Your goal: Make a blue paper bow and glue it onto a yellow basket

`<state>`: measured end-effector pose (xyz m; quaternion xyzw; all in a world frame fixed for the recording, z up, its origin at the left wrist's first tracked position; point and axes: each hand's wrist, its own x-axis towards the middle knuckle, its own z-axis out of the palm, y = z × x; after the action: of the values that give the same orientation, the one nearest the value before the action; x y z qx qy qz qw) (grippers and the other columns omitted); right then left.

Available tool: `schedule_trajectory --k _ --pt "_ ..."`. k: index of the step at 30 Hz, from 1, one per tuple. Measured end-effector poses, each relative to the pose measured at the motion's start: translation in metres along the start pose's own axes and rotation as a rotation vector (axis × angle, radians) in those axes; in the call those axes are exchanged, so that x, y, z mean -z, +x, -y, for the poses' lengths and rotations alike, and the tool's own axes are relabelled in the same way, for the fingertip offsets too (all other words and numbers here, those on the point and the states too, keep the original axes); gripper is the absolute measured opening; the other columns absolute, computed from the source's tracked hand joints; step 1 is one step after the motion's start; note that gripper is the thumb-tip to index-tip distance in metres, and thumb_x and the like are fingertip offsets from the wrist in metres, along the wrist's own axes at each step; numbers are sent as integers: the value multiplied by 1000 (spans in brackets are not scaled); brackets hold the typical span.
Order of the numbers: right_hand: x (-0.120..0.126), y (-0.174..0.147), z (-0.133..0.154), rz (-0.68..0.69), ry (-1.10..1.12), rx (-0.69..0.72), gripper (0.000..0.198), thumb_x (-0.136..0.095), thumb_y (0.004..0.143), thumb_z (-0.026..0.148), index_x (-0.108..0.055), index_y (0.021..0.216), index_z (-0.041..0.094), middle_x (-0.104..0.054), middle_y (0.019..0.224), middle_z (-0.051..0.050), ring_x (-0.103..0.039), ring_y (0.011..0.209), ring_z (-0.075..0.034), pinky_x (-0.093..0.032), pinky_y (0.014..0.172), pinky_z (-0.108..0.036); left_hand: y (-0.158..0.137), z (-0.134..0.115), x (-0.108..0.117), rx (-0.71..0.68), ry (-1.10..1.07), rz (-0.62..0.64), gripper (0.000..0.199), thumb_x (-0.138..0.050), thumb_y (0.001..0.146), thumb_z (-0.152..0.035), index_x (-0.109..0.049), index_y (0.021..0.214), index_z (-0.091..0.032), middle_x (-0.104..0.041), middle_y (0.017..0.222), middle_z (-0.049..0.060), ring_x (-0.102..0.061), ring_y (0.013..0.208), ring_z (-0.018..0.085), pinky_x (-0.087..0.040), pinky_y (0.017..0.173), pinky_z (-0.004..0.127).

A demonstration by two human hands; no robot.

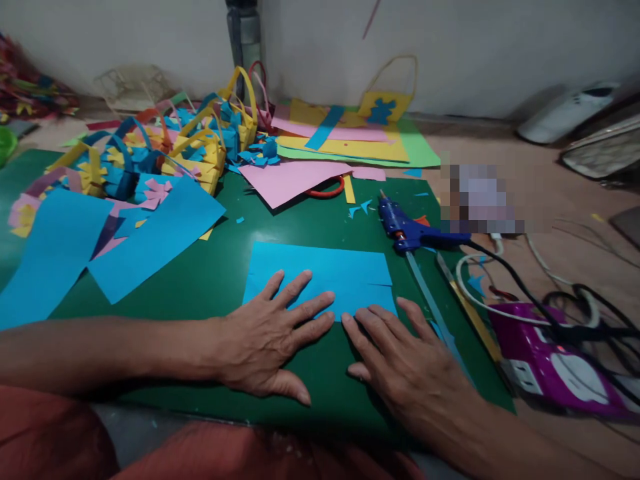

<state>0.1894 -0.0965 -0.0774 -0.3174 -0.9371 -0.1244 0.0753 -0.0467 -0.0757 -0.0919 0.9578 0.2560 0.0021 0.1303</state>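
A blue sheet of paper (320,270) lies on the green board (200,360) in front of me, with a short slit at its right edge. My left hand (280,327) is spread, its fingertips flat on the sheet's lower left part. At the sheet's lower right edge rests my right hand (400,347), palm down with fingers stretched and nothing held. A blue glue gun (410,227) lies beyond my right hand, a glue stick (425,287) trailing from its back end.
Small paper baskets (200,150) crowd the back left, near loose blue sheets (160,243). A pink sheet (295,180) partly covers red-handled scissors (327,190). Coloured sheets (345,150) are stacked behind. A purple extension box (545,360) with tangled cables sits at the right, beside a ruler-like strip (470,320).
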Motion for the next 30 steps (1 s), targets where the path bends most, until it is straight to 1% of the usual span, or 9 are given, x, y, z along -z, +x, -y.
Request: schedule_trajectory --k 5,8,13,15,19,25,30 --pt "4 0 14 49 -20 -115 37 -56 86 37 -63 109 9 -65 98 -14 -54 98 -28 -32 93 -51 1 -1 -1 0 23 10 87 -23 81 -75 -24 145 -15 -15 153 14 1 137 45 -15 100 68" --pt "6 6 19 60 -53 -135 38 -55 86 38 -62 110 9 -65 95 -13 -55 93 -28 -32 92 -52 2 -2 -1 -3 40 -8 88 -23 81 -76 -23 145 -16 -17 152 14 0 137 44 -15 101 67" --pt "9 17 19 82 -120 -77 35 -56 85 40 -66 99 9 -63 78 -8 -53 75 -24 -33 91 -50 1 -2 -2 -5 40 -13 89 -24 81 -75 -20 146 -15 -18 152 14 -1 137 45 -15 101 67" --pt "8 19 18 85 -135 -42 35 -56 85 40 -66 94 8 -62 75 -7 -52 72 -23 -34 90 -48 0 -1 -1 -9 30 -13 89 -24 81 -75 -17 147 -15 -16 153 14 0 138 44 -14 102 66" --pt "5 19 16 59 -138 -5 36 -55 85 41 -65 95 8 -61 76 -7 -51 72 -22 -36 86 -46 0 1 -1 -21 12 -24 89 -25 81 -75 -13 147 -16 -13 153 13 0 138 43 -15 102 66" --pt "-1 16 9 -3 -116 55 35 -47 90 34 -66 97 5 -61 77 -9 -52 74 -24 -37 83 -45 1 0 0 -26 20 -57 90 -29 81 -74 -17 146 -13 -14 153 16 -2 137 45 -20 99 68" --pt "-2 16 6 -39 -91 82 35 -42 92 30 -67 92 5 -60 76 -10 -50 74 -24 -38 80 -43 0 1 3 -25 -9 -2 92 -27 80 -75 -14 147 -13 -10 153 15 1 137 46 -17 100 70"
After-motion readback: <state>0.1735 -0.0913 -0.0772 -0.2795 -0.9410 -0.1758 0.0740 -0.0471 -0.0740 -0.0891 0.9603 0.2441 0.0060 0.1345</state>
